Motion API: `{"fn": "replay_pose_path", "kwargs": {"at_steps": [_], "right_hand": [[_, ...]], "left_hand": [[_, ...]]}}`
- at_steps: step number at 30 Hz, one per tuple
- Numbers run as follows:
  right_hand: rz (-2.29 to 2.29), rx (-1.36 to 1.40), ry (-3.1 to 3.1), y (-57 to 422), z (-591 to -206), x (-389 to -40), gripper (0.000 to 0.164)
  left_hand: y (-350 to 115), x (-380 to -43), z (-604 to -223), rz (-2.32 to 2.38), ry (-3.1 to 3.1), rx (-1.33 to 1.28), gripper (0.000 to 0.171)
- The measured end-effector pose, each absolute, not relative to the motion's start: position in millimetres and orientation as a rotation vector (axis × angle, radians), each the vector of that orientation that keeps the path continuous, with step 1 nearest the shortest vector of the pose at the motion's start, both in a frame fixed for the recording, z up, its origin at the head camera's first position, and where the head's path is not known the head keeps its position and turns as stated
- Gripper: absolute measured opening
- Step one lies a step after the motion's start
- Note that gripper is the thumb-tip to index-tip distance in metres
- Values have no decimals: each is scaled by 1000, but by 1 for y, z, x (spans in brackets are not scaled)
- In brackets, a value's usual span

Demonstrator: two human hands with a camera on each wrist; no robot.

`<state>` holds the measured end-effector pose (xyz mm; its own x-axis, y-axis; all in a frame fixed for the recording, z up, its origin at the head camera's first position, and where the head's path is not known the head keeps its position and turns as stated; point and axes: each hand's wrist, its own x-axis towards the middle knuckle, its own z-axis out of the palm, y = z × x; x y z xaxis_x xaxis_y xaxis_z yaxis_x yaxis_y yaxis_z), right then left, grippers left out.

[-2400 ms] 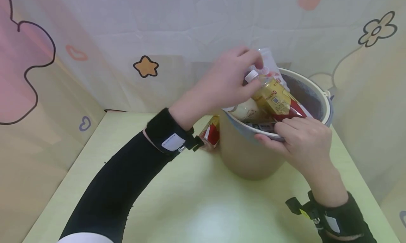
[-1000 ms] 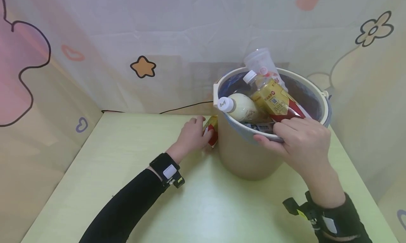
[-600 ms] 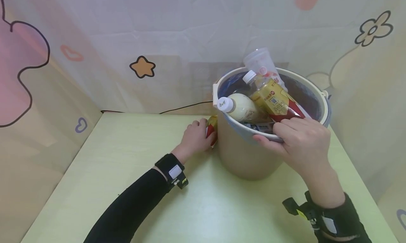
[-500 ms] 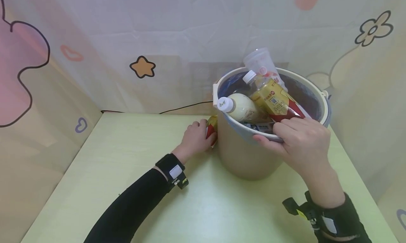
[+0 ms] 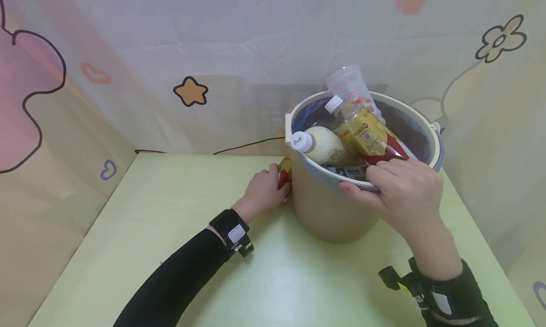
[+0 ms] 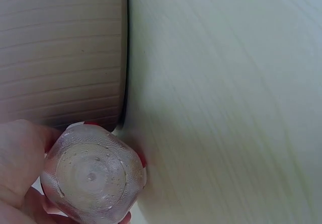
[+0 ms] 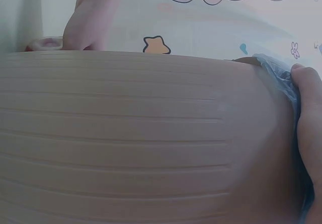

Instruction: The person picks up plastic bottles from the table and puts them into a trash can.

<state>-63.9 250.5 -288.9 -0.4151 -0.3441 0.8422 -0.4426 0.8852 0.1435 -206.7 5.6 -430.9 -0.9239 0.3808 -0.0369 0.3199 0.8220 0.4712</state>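
Observation:
My left hand (image 5: 263, 189) grips a plastic bottle (image 5: 285, 173) with a gold and red label, low on the table beside the bucket's left wall. In the left wrist view the bottle's clear ridged base (image 6: 93, 176) faces the camera, with fingers curled around its side. A beige bucket (image 5: 332, 213) stands at right, lined with a blue plastic bag (image 7: 282, 78). Its front rim is held by my right hand (image 5: 405, 199), thumb outside over the bag. Inside lie another gold and red bottle (image 5: 367, 132), a white-capped cream bottle (image 5: 326, 144) and a clear plastic cup (image 5: 347, 83).
The pale table (image 5: 200, 251) meets a printed curtain (image 5: 222, 47) behind and at both sides. A thin dark cable (image 5: 249, 144) runs along the table's back edge to the bucket. A dark printed packet (image 5: 347, 170) lies inside the bucket under the bottles.
My left hand has come down from the bucket's opening to the bottle on the table and closed its fingers around it. The right hand keeps its grip on the rim.

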Motion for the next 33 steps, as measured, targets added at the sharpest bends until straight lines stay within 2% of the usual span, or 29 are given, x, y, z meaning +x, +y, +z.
{"fn": "replay_pose_path", "kwargs": {"at_steps": [25,33], "right_hand": [[104,564,-2058,253,-289,-64,74],[107,568,-2051,252,-289,-64,75]], "left_hand": [[-10,-192,-432,754,2882,530,57],[-34,-195,-402,1049,2970,409,55]]}}
